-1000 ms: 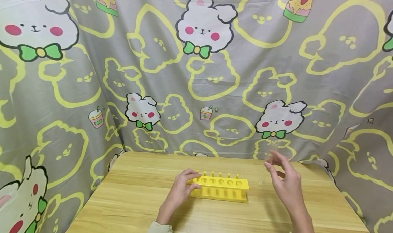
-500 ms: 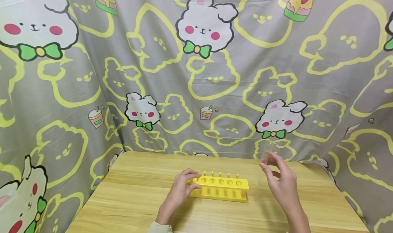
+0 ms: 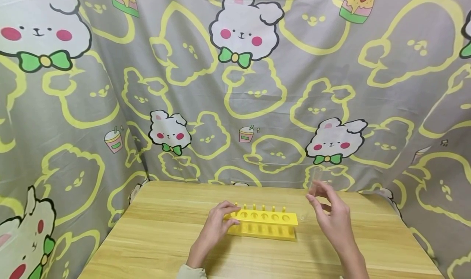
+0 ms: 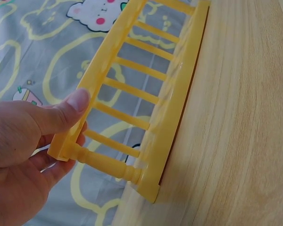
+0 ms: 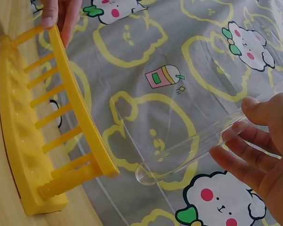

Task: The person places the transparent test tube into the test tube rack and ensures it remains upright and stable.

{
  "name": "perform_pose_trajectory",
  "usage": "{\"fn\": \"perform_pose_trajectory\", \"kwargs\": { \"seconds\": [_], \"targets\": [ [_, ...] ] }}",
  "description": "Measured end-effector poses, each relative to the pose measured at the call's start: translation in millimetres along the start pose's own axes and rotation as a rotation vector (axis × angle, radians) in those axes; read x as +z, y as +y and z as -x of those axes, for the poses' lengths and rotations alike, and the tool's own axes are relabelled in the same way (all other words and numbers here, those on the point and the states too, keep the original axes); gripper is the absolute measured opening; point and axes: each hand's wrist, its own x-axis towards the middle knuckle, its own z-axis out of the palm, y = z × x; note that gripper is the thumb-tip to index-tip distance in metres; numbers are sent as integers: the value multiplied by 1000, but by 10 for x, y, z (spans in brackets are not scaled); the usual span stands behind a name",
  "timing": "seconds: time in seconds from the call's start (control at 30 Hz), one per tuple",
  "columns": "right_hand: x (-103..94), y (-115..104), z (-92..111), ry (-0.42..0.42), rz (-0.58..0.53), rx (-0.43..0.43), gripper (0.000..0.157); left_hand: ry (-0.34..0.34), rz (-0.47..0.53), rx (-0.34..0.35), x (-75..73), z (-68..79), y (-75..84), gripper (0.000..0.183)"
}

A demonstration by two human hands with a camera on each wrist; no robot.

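Note:
A yellow test tube rack (image 3: 268,217) stands upright on the table, with a row of round holes in its top plate and short pegs along the back. My left hand (image 3: 215,226) grips the top plate's left end, thumb in front and fingers behind, as the left wrist view shows up close. To the right of the rack, my right hand (image 3: 333,213) pinches a clear test tube (image 5: 177,153) between thumb and fingers. The tube's rounded bottom points down, slightly tilted, a short way off the rack's right end. No tubes show in the rack's holes.
A wood-grain table (image 3: 154,246) lies under both hands. Grey cloth (image 3: 206,95) printed with rabbit faces hangs close behind the table's far edge and along both sides.
My right hand has moved left with the test tube, closer to the rack's right end. The left hand and the rack have stayed in place.

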Motion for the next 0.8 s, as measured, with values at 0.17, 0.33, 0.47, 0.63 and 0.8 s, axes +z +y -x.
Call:
{"fn": "perform_pose_trajectory", "kwargs": {
  "seconds": [0.17,0.33,0.47,0.63,0.8],
  "targets": [
    [25,-17,5,-8,-3,0,51,-2,-1,-9,0,2,4,38],
    [47,-23,10,-9,3,-13,51,-4,2,-18,1,4,11,39],
    [58,-24,14,0,5,-14,52,-7,3,-24,4,7,16,38],
    [82,-31,17,24,-9,-37,53,-2,-1,-14,6,5,10,38],
    [113,-50,18,34,-27,-62,54,5,-5,3,4,4,3,38]
  ]
}}
